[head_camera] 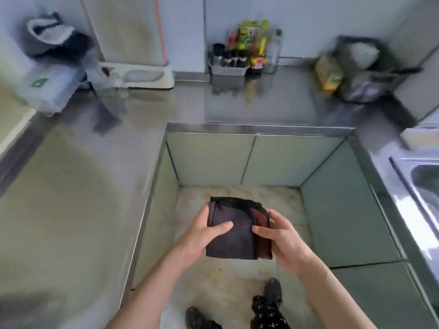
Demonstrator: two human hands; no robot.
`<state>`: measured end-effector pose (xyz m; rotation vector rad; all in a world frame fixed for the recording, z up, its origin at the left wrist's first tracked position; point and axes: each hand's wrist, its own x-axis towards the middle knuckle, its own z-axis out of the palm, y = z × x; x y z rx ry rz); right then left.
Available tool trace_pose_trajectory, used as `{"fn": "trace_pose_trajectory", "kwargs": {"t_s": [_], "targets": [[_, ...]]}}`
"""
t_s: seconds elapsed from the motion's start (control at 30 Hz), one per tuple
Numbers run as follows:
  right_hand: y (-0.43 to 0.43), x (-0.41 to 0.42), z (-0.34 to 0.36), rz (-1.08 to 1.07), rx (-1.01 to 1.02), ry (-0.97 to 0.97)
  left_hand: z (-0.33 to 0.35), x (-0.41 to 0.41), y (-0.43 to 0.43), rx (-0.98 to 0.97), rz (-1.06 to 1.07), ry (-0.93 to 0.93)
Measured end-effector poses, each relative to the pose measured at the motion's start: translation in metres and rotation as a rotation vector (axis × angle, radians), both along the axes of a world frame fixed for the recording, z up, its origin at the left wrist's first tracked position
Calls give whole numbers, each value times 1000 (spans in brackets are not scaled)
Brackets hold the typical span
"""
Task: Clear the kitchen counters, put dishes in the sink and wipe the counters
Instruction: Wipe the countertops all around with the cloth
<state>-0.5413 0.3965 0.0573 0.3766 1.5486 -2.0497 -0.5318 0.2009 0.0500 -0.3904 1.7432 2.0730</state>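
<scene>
Fingers of both hands pinch a folded dark cloth between them, held in the air above the floor in the gap between the counters. On the left hand, the thumb lies flat across the top of the cloth while the other fingers curl underneath its left edge. On the right hand, the fingers bend over the cloth's right edge, where a reddish layer shows beneath the dark top layer. Both bare forearms reach in from the bottom of the view. A steel counter wraps around the standing space on the left, back and right. At the back wall sits a small rack of sauce bottles and jars. To its left a white tray rests against the wall, and a clear plastic container stands in the far left corner. A yellow carton and a dark basket sit at the back right, blurred. A sink is set into the right counter at the frame's edge. Dark shoes show on the pale floor below.
</scene>
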Motion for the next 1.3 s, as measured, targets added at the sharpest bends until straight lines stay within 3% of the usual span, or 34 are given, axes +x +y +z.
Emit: {"fn": "trace_pose_trajectory", "kwargs": {"t_s": [0.1,0.17,0.53,0.7,0.8,0.93,1.1,1.2,1.3], "targets": [[70,-5,1,-190,64,4,8,-34,57,-24,-354,12],[117,-5,4,-298,81,3,14,-56,104,-15,-469,-18],[385,-24,44,-681,-54,144,55,-158,398,284,-621,-132],[446,-50,49,-782,-187,194,59,-196,486,16,-690,85],[472,-68,36,-921,-282,120,53,-221,524,-70,-777,289],[499,-104,28,-1050,-133,86,42,-262,576,-97,-990,406],[533,-136,17,-1150,-64,-84,29,-319,639,40,-1131,243],[547,-153,7,-1350,95,-138,11,-342,670,-92,-1219,147],[556,-166,-3,-1629,130,-142,-6,-347,700,-188,-1272,56]]}}
